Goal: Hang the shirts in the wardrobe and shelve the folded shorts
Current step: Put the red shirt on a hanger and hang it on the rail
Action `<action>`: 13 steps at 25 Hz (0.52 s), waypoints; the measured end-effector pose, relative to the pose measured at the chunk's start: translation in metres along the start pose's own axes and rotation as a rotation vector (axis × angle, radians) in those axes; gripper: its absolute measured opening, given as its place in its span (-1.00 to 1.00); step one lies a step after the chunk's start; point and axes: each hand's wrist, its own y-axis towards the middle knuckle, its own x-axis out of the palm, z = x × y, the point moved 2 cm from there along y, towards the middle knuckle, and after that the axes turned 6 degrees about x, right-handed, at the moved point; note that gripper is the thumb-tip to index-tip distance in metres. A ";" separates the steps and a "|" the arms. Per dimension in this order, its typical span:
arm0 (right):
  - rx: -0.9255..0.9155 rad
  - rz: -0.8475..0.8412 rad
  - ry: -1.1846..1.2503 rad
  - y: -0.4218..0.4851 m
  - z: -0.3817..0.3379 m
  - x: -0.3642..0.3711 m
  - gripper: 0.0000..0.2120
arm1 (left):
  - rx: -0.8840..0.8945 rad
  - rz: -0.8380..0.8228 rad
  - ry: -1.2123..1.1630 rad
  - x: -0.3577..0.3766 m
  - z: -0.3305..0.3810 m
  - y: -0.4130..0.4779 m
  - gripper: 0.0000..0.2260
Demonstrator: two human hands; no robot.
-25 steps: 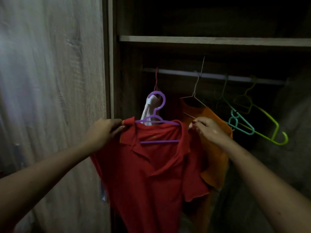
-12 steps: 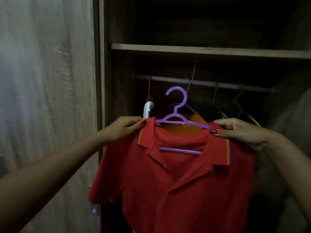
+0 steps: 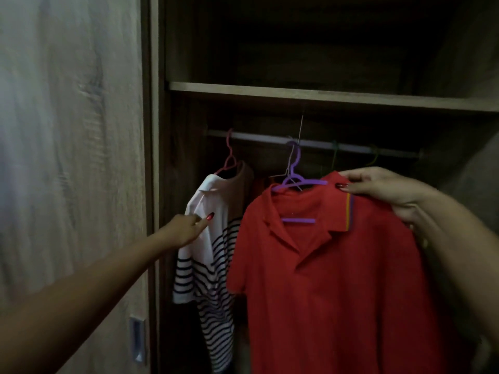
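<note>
The red shirt [image 3: 332,279] hangs on a purple hanger [image 3: 297,182] in front of the open wardrobe [image 3: 324,98], filling the lower right of the view. The hanger's hook reaches up to the pale rail [image 3: 259,136] under the wooden shelf [image 3: 297,93]; in this dim light it is not clear whether the hook already sits over the rail or only touches it.

The right hand [image 3: 386,190] is closed on the shirt's right shoulder, just beside the collar with its striped trim, fingers on top and thumb pressed to the cloth near the hanger's arm. It carries that side of the garment.

The left hand [image 3: 186,228] is apart from the red shirt. It reaches to the left of it, fingers loosely curled with one fingertip out, touching the shoulder of a white shirt with dark stripes [image 3: 208,265]. It grips nothing that can be seen. That striped shirt hangs on a pink hanger [image 3: 229,157] at the left end of the rail, right next to the red shirt's left sleeve.

Behind the red shirt's collar a strip of orange cloth [image 3: 263,182] shows, and further right along the rail faint green hanger hooks [image 3: 334,155] are just visible. The closed wardrobe door [image 3: 70,157] stands at the left, with a metal recessed handle [image 3: 136,338] low down.
</note>
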 end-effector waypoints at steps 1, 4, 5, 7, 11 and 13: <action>-0.041 0.050 0.034 0.009 -0.009 0.010 -0.73 | 0.043 -0.018 0.007 0.000 -0.002 -0.001 -0.62; -0.154 0.208 0.104 0.043 -0.035 0.044 -0.79 | 0.169 -0.011 0.009 -0.005 0.003 -0.015 -0.61; -0.180 0.276 0.096 0.057 -0.038 0.057 -0.76 | 0.193 0.005 0.001 -0.008 0.004 -0.018 -0.61; -0.210 0.405 0.046 0.093 -0.035 0.082 -0.76 | 0.222 0.057 0.000 -0.016 0.009 -0.027 -0.61; -0.091 0.576 -0.211 0.146 0.004 0.125 -0.70 | 0.248 0.179 0.027 -0.037 0.015 -0.044 -0.66; -0.056 0.576 -0.368 0.152 0.023 0.133 -0.64 | 0.242 0.197 0.025 -0.046 0.016 -0.054 -0.67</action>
